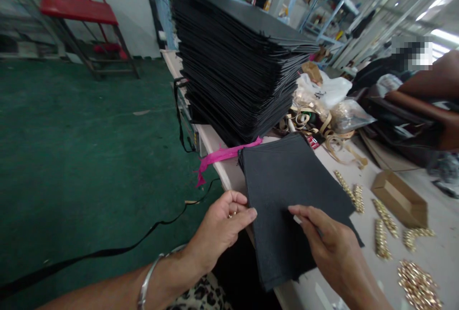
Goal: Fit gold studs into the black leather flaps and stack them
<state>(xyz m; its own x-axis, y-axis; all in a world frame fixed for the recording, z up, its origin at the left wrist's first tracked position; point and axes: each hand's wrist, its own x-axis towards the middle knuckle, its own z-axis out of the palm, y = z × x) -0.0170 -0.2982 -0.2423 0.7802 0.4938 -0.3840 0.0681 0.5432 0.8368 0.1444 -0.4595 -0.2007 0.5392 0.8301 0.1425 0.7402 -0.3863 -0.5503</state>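
Head view — left hand [223, 219] at black sheets [287, 181], right hand [332, 245] over them, cannot tell grips — red label [313, 142] illegible

Indoor light, moderate; bright strip glare upper R, from ceiling lamps [444, 37]. Floor [107, 133] dim. Black stack [233, 56] v. dark, detail lost. Bkgd soft, edges blurred + stretched, wide-angle. Pixelated patch upper R.

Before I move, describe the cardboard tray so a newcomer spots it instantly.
On the pale table, go right from the flat black sheets to the gold pieces. The tray sits beside them. It's open, dull brown and straight-edged; they're shiny.
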